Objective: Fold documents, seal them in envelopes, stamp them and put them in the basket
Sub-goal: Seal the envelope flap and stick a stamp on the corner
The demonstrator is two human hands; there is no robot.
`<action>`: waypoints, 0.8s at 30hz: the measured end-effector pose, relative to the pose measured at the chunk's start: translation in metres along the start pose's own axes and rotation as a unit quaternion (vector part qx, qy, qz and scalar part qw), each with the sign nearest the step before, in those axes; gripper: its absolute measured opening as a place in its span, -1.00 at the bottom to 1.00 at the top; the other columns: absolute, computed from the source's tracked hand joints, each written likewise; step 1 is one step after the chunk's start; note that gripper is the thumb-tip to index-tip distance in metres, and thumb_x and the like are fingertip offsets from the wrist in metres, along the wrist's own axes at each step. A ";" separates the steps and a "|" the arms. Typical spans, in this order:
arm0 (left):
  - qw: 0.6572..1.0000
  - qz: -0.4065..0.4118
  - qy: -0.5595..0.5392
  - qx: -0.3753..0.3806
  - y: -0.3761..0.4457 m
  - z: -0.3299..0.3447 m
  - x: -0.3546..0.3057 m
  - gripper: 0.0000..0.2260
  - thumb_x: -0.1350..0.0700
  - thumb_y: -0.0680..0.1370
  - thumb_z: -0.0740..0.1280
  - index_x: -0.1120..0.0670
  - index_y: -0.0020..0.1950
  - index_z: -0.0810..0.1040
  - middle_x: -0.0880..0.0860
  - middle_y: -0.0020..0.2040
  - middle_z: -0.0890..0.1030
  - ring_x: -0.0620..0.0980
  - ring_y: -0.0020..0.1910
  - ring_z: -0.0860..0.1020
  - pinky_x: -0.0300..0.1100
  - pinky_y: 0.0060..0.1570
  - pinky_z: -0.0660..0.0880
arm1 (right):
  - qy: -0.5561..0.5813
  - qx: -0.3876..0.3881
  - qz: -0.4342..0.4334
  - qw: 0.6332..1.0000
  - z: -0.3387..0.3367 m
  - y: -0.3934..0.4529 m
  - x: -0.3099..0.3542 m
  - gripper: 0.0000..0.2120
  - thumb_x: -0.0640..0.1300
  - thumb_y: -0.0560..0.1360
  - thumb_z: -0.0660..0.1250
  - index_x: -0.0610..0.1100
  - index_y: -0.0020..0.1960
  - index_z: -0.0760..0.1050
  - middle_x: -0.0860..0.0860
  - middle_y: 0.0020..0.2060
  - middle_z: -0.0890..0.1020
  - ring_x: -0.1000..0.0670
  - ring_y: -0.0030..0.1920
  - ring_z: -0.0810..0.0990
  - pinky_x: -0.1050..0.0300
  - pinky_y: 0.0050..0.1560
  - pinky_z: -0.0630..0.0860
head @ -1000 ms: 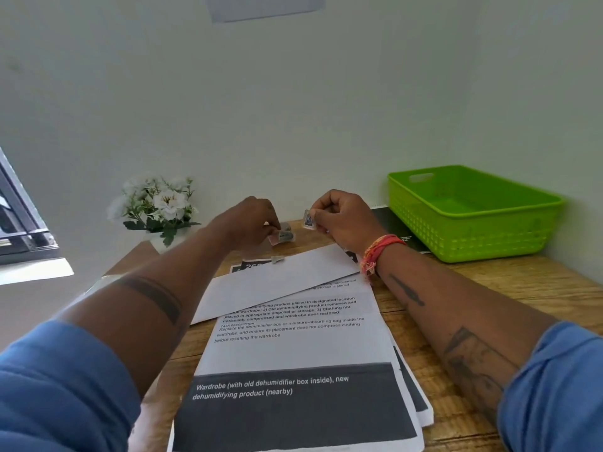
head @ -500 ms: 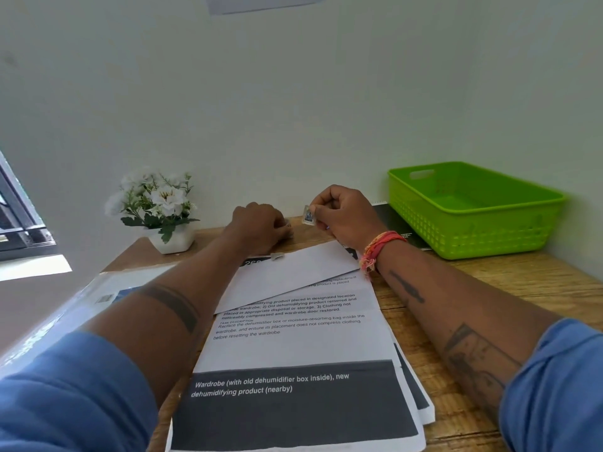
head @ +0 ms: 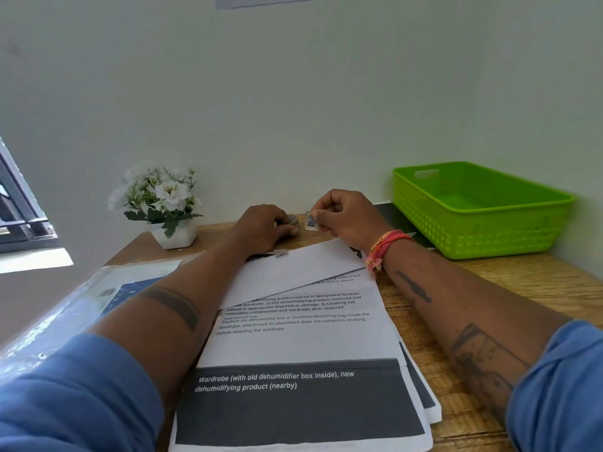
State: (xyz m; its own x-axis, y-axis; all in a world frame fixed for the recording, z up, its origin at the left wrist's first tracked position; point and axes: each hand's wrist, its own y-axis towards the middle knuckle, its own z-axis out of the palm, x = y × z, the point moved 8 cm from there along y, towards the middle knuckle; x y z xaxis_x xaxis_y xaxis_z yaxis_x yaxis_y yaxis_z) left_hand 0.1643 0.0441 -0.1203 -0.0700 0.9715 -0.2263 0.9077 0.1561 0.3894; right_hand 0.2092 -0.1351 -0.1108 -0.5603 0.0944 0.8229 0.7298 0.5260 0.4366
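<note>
The right hand's grip (head: 346, 216) pinches a small postage stamp (head: 311, 221) between thumb and curled fingertips, held upright just above the far edge of the wooden counter (head: 509, 282). Just left of it, the left hand's grip (head: 264, 228) lies knuckles up, fingers curled round a small roll of stamps (head: 293, 221) at its fingertips. Directly below both grips a blank white envelope (head: 293, 272) lies slanted on a stack of printed documents (head: 303, 347); a tiny scrap of paper (head: 280, 253) sits on its far edge. The top document reads "TASK DESCRIPTION", "Replace the dehumidifier box or moisture-absorbing bag inside the wardrobe", and, in white on a dark band, "Wardrobe (with old dehumidifier box inside), new dehumidifying product (nearby)". Right of the right grip, well apart, stands a green plastic basket (head: 483, 223) on a dark sheet. Left of the left grip stands a white pot of white flowers (head: 163, 203), and nearer the person a clear plastic sleeve (head: 65, 308).
</note>
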 end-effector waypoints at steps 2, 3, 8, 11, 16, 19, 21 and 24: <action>1.000 0.012 0.010 0.004 0.000 -0.006 -0.002 -0.79 -0.08 0.54 0.43 -0.03 0.10 0.72 -0.04 0.10 0.69 -0.02 0.10 0.58 -0.11 0.13 0.45 | 0.010 0.003 0.007 1.000 -0.002 -0.001 0.001 -0.96 -0.18 0.49 0.44 -0.15 -0.10 0.63 -0.06 -0.34 0.67 0.09 -0.36 0.60 0.24 -0.31 0.51; 1.000 0.016 0.007 0.006 0.001 -0.009 -0.003 -0.79 -0.09 0.54 0.44 -0.04 0.10 0.72 -0.07 0.12 0.69 -0.03 0.12 0.58 -0.10 0.16 0.46 | 0.012 0.004 0.009 1.000 -0.003 -0.002 0.001 -0.96 -0.19 0.50 0.44 -0.17 -0.09 0.63 -0.05 -0.35 0.66 0.10 -0.39 0.58 0.26 -0.34 0.49; 0.999 0.014 0.023 0.036 0.005 -0.020 -0.002 -0.84 -0.06 0.53 0.45 -0.10 0.07 0.72 -0.10 0.06 0.68 -0.10 0.03 0.56 -0.21 -0.02 0.42 | 0.004 0.008 0.012 1.000 -0.005 -0.003 0.000 -0.97 -0.18 0.50 0.44 -0.14 -0.10 0.63 -0.04 -0.36 0.66 0.14 -0.43 0.55 0.28 -0.36 0.46; 1.000 0.000 0.009 -0.010 -0.002 -0.030 0.000 -0.89 -0.03 0.56 0.43 -0.05 0.00 0.71 -0.09 -0.04 0.63 -0.08 -0.04 0.56 -0.21 -0.10 0.37 | 0.002 0.013 0.010 1.000 -0.003 -0.004 0.000 -0.97 -0.17 0.50 0.44 -0.13 -0.10 0.63 -0.12 -0.30 0.70 0.06 -0.34 0.61 0.10 -0.24 0.57; 0.999 -0.010 -0.035 0.023 -0.030 -0.029 -0.007 -0.72 -0.22 0.53 0.39 -0.02 -0.18 0.63 -0.09 -0.26 0.61 -0.11 -0.22 0.55 -0.20 -0.23 0.40 | 0.001 0.011 0.003 1.000 -0.004 -0.004 0.003 -0.96 -0.15 0.49 0.46 -0.12 -0.09 0.64 -0.11 -0.27 0.71 0.06 -0.32 0.62 0.15 -0.23 0.57; 0.991 -0.001 -0.054 0.121 -0.048 -0.019 -0.014 -0.69 -0.32 0.39 0.47 -0.10 -0.15 0.63 -0.13 -0.22 0.62 -0.19 -0.21 0.54 -0.23 -0.20 0.41 | 0.002 0.012 0.002 1.000 -0.006 -0.007 0.004 -0.94 -0.15 0.50 0.46 -0.14 -0.09 0.63 -0.12 -0.29 0.70 0.06 -0.34 0.61 0.17 -0.27 0.55; 0.991 0.012 -0.044 0.128 -0.053 -0.018 -0.015 -0.74 -0.28 0.39 0.51 -0.14 -0.12 0.64 -0.17 -0.16 0.64 -0.23 -0.15 0.56 -0.26 -0.16 0.39 | 0.002 0.012 0.003 1.000 -0.007 -0.010 0.005 -0.94 -0.17 0.50 0.45 -0.16 -0.09 0.63 -0.08 -0.33 0.68 0.10 -0.39 0.57 0.25 -0.36 0.49; 0.995 0.031 -0.011 0.097 -0.053 -0.023 -0.013 -0.88 -0.08 0.51 0.47 -0.08 -0.02 0.70 -0.15 -0.08 0.67 -0.15 -0.06 0.59 -0.25 -0.10 0.39 | 0.004 0.010 0.005 1.000 -0.009 -0.014 0.006 -0.96 -0.19 0.51 0.44 -0.16 -0.10 0.62 -0.03 -0.35 0.67 0.12 -0.41 0.57 0.28 -0.36 0.47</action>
State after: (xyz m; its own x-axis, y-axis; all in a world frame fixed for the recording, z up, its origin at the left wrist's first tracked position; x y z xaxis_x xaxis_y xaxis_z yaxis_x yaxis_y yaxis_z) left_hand 0.1079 0.0269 -0.1172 -0.0049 0.9738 -0.2274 0.9728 0.0572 0.2243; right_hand 0.1991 -0.1491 -0.1084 -0.5490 0.0933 0.8306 0.7281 0.5414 0.4205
